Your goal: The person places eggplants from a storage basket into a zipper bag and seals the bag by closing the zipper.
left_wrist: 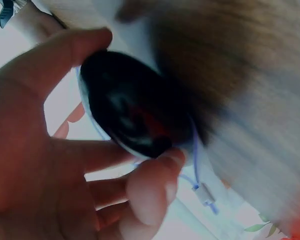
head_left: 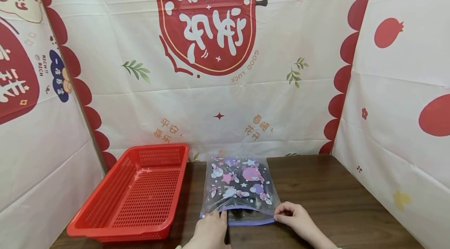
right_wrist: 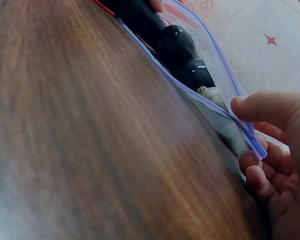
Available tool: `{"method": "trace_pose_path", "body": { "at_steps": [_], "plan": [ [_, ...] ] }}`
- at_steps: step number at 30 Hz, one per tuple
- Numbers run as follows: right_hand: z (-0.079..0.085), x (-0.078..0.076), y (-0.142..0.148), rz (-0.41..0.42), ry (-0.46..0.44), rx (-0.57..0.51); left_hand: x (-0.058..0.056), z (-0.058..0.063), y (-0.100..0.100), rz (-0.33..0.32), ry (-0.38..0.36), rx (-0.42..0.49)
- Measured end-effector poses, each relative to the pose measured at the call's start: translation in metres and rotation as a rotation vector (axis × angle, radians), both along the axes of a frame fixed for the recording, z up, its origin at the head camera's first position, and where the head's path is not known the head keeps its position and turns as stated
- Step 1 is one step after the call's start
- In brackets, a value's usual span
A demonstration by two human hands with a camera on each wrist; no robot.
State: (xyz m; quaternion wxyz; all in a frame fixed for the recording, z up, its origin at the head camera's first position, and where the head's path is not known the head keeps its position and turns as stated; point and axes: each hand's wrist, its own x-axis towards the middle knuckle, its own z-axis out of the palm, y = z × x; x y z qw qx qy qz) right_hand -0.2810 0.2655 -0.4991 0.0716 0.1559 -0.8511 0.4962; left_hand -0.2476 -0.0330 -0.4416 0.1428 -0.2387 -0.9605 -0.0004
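A clear zip bag printed with pink, white and purple cartoon figures lies flat, its purple-edged mouth gaping toward me. My left hand is at the left part of the mouth, gripping a long black glossy object with a rounded end, partly inside the bag. What kind of object it is, I cannot tell. With thumb and fingers, my right hand pinches the bag's right corner at the zip strip. Inside the mouth, shiny black rounded shapes and a pale greenish piece show. A white slider sits on the purple strip.
To the left stands a red plastic basket with slotted walls, nothing visible in it. Everything rests on a dark wood-grain table. White printed cloth hangs behind and along both sides.
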Motion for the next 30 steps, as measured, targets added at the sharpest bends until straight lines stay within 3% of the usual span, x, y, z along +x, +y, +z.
{"method": "trace_pose_path", "body": {
  "at_steps": [5,18,24,30],
  "plan": [
    [0.001,0.000,0.000,-0.011,-0.008,0.004,-0.002,0.001,0.001,-0.017,-0.006,0.021],
    [-0.002,0.001,0.000,0.010,0.014,-0.021,-0.007,-0.001,0.002,-0.054,0.114,0.004],
    [-0.002,0.001,-0.001,0.002,0.023,-0.015,-0.011,-0.002,0.005,-0.080,0.205,0.004],
    [0.001,0.003,-0.003,-0.003,0.025,-0.002,-0.013,-0.004,0.010,-0.043,0.263,-0.028]
  ]
}}
